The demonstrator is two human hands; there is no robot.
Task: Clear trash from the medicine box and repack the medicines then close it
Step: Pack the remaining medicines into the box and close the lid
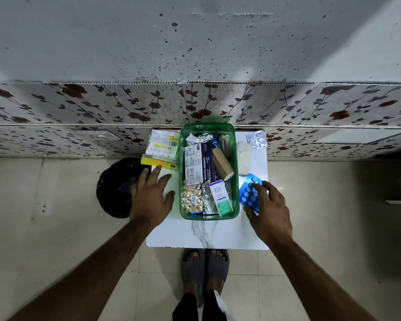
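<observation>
Hands flank green medicine box; right grips blue blister pack.

You're standing in a home here, a plain lived-in room. Glossy cream floor tiles underfoot, and you're in soft grey house slippers. Ahead runs a wall speckled with dark spots, with rose-patterned panelling along its base. A small white marble-look desk sits low against it, and a black bin bag rests on the floor beside it.
</observation>
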